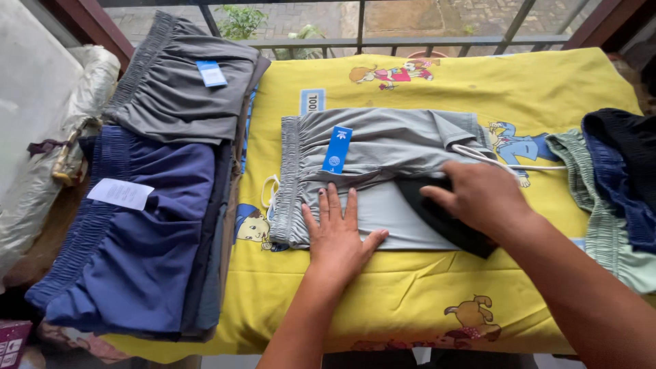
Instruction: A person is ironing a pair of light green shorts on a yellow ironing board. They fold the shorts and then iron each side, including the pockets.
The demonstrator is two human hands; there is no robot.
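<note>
On grey shorts (383, 147): blue tag (337, 149), L hand (337, 236) flat.

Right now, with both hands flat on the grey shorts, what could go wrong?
1. The white drawstring lies loose beside the right hand; it could get dragged or trapped in a fold.
2. The left hand pins only the lower edge of the grey shorts, so the waistband may bunch.
3. The black pocket lining sticks out and could stay exposed.
</note>
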